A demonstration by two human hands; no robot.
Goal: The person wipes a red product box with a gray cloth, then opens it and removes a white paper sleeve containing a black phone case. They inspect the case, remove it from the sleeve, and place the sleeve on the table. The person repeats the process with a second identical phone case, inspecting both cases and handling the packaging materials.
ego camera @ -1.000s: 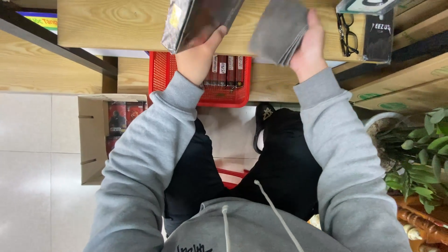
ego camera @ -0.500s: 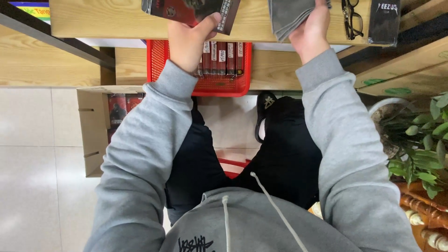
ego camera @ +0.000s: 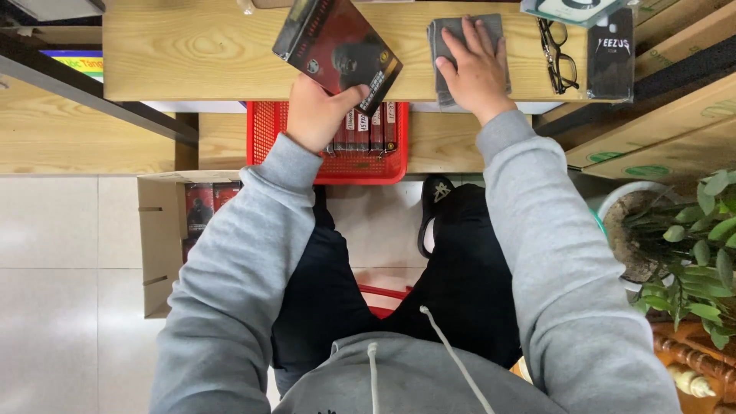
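My left hand point(ego camera: 318, 111) grips the lower corner of a dark red-and-black book point(ego camera: 337, 50), holding it tilted above the wooden shelf point(ego camera: 192, 54). My right hand point(ego camera: 475, 69) lies flat, fingers spread, pressing a folded grey cloth point(ego camera: 452, 34) onto the same shelf. Below both hands, a red plastic basket point(ego camera: 268, 123) holds several similar books standing on edge.
Black-framed glasses point(ego camera: 560, 54) and a dark card point(ego camera: 612, 54) lie on the shelf to the right. An open cardboard box point(ego camera: 161, 238) with more books stands on the tiled floor at left. A potted plant point(ego camera: 690, 245) and stacked cartons point(ego camera: 659, 130) are at right.
Both hands have come down toward the shelf. The cloth, earlier held up in my right hand, now lies flat under it. The book is lower and fully in view.
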